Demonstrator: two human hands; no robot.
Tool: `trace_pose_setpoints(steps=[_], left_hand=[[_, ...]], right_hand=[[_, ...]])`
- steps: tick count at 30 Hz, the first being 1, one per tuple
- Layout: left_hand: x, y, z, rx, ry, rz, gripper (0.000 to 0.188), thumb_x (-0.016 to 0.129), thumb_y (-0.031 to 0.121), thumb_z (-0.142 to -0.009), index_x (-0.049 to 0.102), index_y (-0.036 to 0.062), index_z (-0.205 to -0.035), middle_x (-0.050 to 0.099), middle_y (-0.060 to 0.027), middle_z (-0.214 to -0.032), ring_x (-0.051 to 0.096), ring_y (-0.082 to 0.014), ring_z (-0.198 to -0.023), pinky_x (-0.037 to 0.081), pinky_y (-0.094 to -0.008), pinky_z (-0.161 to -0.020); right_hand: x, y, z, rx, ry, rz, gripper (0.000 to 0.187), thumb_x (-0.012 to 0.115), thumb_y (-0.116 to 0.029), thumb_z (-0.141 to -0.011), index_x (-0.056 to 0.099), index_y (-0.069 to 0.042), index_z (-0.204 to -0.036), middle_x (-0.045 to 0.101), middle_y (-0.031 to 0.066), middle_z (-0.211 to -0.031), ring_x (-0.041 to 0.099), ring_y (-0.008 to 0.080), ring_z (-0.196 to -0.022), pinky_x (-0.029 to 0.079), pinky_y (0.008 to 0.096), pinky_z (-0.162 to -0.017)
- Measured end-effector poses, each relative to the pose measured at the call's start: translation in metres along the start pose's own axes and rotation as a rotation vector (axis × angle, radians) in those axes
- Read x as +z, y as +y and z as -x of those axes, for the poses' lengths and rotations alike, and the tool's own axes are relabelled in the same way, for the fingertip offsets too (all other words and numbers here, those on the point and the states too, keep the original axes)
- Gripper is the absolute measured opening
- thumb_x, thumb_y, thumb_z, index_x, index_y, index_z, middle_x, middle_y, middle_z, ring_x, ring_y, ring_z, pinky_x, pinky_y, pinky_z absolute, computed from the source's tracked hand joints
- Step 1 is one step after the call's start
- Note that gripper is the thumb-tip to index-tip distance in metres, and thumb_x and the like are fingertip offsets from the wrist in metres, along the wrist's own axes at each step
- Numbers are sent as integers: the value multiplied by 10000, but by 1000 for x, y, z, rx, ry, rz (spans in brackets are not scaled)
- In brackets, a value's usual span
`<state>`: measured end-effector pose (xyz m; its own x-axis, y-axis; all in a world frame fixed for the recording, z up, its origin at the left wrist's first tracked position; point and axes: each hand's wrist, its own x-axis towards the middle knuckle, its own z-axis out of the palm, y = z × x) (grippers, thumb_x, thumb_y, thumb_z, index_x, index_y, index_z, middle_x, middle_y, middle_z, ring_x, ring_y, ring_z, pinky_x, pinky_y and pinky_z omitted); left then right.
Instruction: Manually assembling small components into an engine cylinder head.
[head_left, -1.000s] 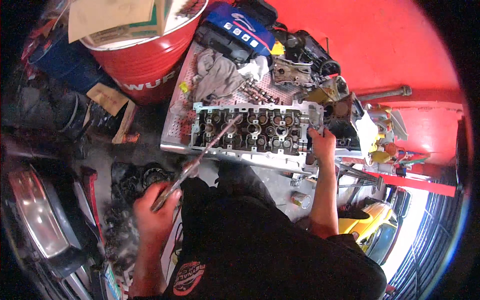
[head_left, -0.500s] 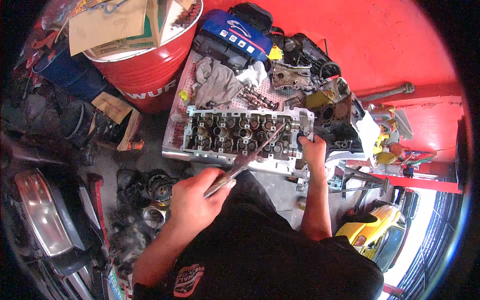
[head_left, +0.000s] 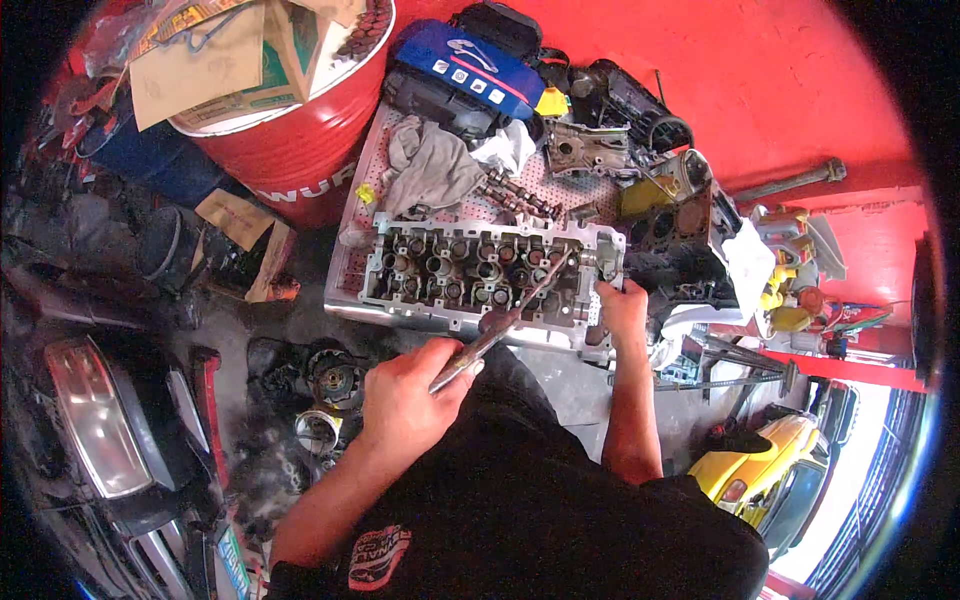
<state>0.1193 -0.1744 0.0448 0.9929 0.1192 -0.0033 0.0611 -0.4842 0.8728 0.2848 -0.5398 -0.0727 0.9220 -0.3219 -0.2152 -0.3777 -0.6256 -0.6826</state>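
A metal cylinder head [head_left: 470, 312] lies across the near part of a perforated metal worktop [head_left: 362, 215], its valve openings facing up. My left hand [head_left: 412, 392] is closed round the back of long-nose pliers [head_left: 492, 334], slim and metallic. They slant up to the right, and their thin tip reaches into the right-hand part of the head; whether it grips anything there is too small to tell. My right hand [head_left: 624, 312] is closed on the right end of the head, its fingertips partly hidden.
Behind the head lie a grey rag [head_left: 432, 165], camshafts [head_left: 520, 197] and a metal cover [head_left: 590, 150]. An engine block [head_left: 690, 225] stands to the right. A red drum [head_left: 300, 160] stands at the left, a blue case [head_left: 465, 65] at the back. Loose parts [head_left: 338, 378] lie on the floor.
My left hand has moved slightly right with the pliers, whose tip stays over the head's right-hand part. My right hand stays at the head's right end, a little lower.
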Motion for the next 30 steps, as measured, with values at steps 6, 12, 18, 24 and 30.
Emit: trace_pose_setpoints(steps=[6, 12, 18, 24, 30], left_hand=[[29, 16, -7, -11, -36, -32, 248, 816, 192, -897, 712, 60, -1079, 755, -143, -888, 767, -318, -797, 581, -384, -662], [60, 40, -9, -86, -48, -111, 255, 820, 200, -903, 713, 51, -1079, 747, -144, -854, 760, -279, -742, 573, -360, -649], [89, 57, -1, -164, 23, -97, 252, 810, 211, -917, 719, 49, -1087, 745, -131, -841, 755, -233, -728, 573, -343, -664], [119, 77, -11, -152, -1, -163, 256, 801, 219, -926, 722, 43, -1094, 743, -138, -852, 751, -236, -746, 573, -345, -695], [134, 93, -19, -270, -33, -222, 247, 794, 275, -919, 722, 90, -1066, 722, -157, -819, 728, -373, -738, 552, -436, -636]], right_hand=[[2, 19, -10, -3, -29, -70, 268, 752, -196, -822, 730, 31, -961, 695, 95, -738, 614, 173, -680, 504, 382, -664], [5, 42, -27, -114, -5, -59, 316, 794, -225, -803, 656, 59, -829, 673, 173, -701, 627, 238, -652, 503, 431, -648], [3, 69, -39, -50, -32, 16, 347, 808, -241, -788, 660, 67, -849, 683, 217, -726, 664, 324, -670, 517, 460, -677], [-3, 73, -42, -18, -104, -49, 348, 801, -249, -791, 683, 64, -888, 706, 244, -780, 704, 379, -743, 533, 474, -713], [1, 86, -51, 48, -173, -128, 375, 802, -268, -799, 695, 67, -928, 724, 253, -823, 719, 410, -793, 548, 481, -742]])
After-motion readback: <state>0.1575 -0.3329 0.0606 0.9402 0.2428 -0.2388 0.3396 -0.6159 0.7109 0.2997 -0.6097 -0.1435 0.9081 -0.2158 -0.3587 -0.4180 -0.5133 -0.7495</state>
